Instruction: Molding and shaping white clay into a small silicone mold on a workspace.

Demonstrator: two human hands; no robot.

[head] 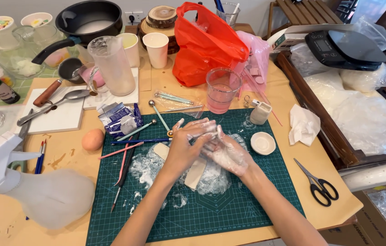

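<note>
white paste coats both hands (206, 143), pressed together over green mat (247, 205).

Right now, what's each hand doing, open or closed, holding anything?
Left hand: curled over the right, pressing something between them; what, cannot be told.
Right hand: palm up, powdery white, cupped under the left.

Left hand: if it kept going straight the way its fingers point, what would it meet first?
The left hand points up and right, and its fingers already lie against the powdery right hand. Past that, roughly in line, stands the pink-tinted plastic cup, though depth is hard to judge.
</note>
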